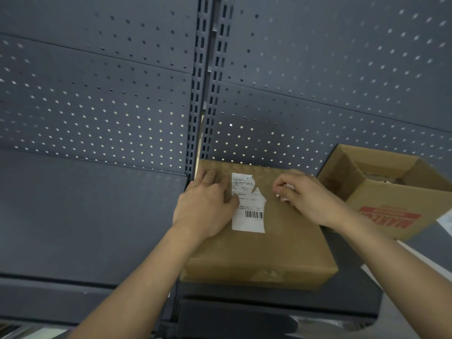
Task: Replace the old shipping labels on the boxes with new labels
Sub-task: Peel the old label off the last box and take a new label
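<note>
One white barcode label [247,212], right edge torn.

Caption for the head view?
Left hand rests on the closed box; right hand pinches a white scrap beside the torn label.

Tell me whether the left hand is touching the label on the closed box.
Touching. The head view shows the left hand flat on the box, its thumb tip lying on the left edge of the label.
</note>
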Demonstrator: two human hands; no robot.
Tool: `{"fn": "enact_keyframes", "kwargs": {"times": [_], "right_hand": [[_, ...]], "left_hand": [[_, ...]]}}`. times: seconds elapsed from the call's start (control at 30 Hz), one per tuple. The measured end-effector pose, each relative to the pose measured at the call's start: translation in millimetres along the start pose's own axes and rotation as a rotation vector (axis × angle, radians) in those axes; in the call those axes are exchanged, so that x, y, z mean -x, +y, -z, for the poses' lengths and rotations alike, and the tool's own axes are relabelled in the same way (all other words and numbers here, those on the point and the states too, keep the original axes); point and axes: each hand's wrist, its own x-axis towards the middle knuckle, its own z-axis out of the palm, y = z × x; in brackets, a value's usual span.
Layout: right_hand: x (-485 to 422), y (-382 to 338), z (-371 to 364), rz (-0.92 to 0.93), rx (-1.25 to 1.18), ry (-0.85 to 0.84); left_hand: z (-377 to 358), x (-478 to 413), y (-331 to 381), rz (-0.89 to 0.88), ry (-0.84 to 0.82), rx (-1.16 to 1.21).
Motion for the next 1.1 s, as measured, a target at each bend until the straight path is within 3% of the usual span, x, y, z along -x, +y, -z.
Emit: {"fn": "enact_keyframes", "kwargs": {"times": [0.43, 1.1], "right_hand": [[7.1, 4.6, 0.3, -0.027, -0.067, 0.062], [-1.2, 14.1, -15.5, 0.103, -0.053, 0.03]], "left_hand": [[-0.6, -0.4, -0.2, 0.004, -0.009, -0.005], [1.8, -0.2, 2.8, 0.008, -0.026, -0.021]]}}
